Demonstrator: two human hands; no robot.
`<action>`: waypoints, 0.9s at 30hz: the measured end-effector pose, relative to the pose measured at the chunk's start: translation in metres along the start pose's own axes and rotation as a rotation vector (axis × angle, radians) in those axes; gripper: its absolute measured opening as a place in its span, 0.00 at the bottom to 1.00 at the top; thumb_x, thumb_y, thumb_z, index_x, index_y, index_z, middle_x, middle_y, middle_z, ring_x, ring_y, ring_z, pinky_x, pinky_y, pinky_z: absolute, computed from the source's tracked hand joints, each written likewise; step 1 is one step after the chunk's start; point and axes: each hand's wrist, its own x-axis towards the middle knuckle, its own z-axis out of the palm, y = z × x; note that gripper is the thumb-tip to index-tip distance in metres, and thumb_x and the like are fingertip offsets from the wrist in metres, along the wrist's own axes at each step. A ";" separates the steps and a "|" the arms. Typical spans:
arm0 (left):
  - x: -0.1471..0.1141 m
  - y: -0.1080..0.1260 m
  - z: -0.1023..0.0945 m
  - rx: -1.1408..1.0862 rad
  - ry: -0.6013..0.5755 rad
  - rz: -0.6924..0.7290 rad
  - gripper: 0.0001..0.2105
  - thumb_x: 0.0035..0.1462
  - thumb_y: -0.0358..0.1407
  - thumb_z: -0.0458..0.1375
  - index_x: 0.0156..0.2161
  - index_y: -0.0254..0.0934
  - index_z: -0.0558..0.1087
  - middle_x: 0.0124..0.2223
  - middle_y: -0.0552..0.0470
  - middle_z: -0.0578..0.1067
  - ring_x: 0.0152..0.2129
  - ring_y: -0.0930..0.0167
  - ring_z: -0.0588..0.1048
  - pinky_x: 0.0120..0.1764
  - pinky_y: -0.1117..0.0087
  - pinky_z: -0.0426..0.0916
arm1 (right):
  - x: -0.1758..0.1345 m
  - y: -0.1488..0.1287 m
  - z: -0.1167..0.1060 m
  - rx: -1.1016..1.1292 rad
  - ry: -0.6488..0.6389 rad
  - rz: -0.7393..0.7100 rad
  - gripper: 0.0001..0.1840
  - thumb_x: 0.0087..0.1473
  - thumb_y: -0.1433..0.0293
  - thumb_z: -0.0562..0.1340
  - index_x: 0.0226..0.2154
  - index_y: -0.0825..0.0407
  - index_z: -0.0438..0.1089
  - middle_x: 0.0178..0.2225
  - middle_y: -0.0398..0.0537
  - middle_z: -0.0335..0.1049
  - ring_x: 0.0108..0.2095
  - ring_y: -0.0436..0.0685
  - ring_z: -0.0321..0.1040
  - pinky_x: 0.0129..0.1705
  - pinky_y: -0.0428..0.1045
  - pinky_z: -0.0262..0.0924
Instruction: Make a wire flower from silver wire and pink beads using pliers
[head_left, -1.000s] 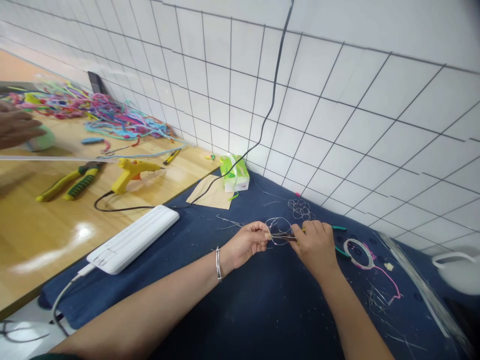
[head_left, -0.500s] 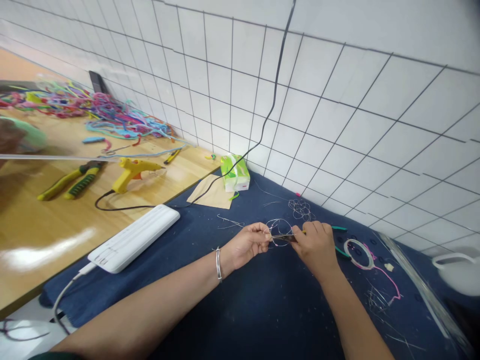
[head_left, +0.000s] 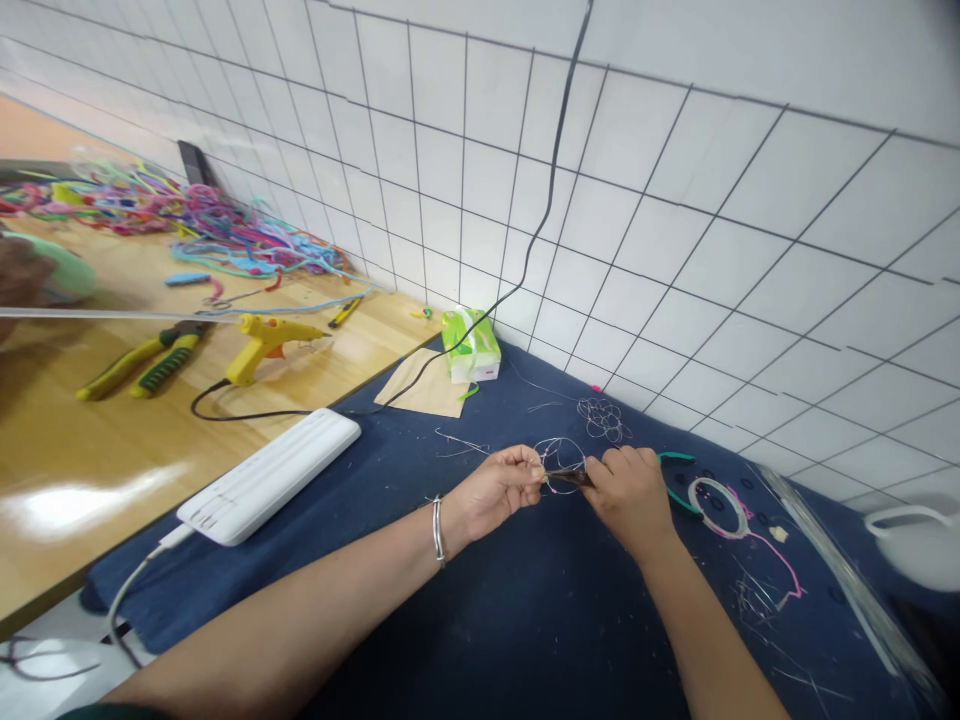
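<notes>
My left hand (head_left: 501,490) pinches a piece of thin wire bent into loops (head_left: 562,452), with small pink marks on it. Around the handles of a pair of pliers (head_left: 570,477) my right hand (head_left: 631,497) is closed, and most of the handles are hidden in the palm. The dark jaws point left and reach the wire right at my left fingertips. Behind my hands, a second looped wire shape (head_left: 602,420) lies on the dark blue cloth (head_left: 510,620). Some loose wire pieces (head_left: 461,442) rest left of it.
Right of my hands lie a teal-handled tool (head_left: 681,500), a wire coil (head_left: 716,508) and long wire strands (head_left: 840,570). To the left are a white power bank (head_left: 270,475), a yellow glue gun (head_left: 270,345) and yellow-green pliers (head_left: 161,360). A tissue pack (head_left: 471,345) stands by the wall.
The pliers' handles have closed further together as my right fingers tightened and turned slightly. My left hand stays in place on the wire.
</notes>
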 end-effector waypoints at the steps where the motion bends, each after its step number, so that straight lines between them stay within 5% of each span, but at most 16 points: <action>1: 0.000 0.000 0.001 0.000 0.000 0.004 0.07 0.45 0.26 0.62 0.31 0.33 0.69 0.26 0.54 0.69 0.21 0.78 0.68 0.28 0.74 0.62 | 0.000 0.000 0.001 0.012 -0.010 -0.001 0.11 0.52 0.64 0.56 0.28 0.53 0.70 0.22 0.47 0.59 0.29 0.55 0.52 0.34 0.51 0.40; 10: 0.000 -0.003 0.001 0.070 0.006 0.087 0.07 0.47 0.27 0.62 0.32 0.33 0.68 0.27 0.55 0.68 0.22 0.78 0.67 0.28 0.75 0.60 | -0.002 -0.001 0.006 0.130 -0.156 0.031 0.17 0.54 0.60 0.55 0.22 0.52 0.68 0.20 0.45 0.62 0.25 0.51 0.56 0.33 0.49 0.39; 19: -0.001 -0.004 0.004 0.249 0.132 0.261 0.07 0.46 0.29 0.61 0.31 0.34 0.67 0.25 0.56 0.67 0.22 0.79 0.66 0.27 0.77 0.58 | 0.000 -0.008 -0.004 0.074 -0.190 0.100 0.18 0.53 0.58 0.56 0.21 0.52 0.67 0.19 0.45 0.64 0.24 0.51 0.57 0.32 0.50 0.38; 27: 0.002 -0.008 -0.001 0.205 0.152 0.191 0.07 0.46 0.30 0.62 0.32 0.34 0.68 0.24 0.56 0.68 0.20 0.79 0.66 0.26 0.76 0.59 | 0.003 -0.009 -0.009 0.030 -0.143 0.121 0.15 0.51 0.59 0.58 0.23 0.52 0.68 0.22 0.47 0.61 0.29 0.54 0.55 0.34 0.50 0.40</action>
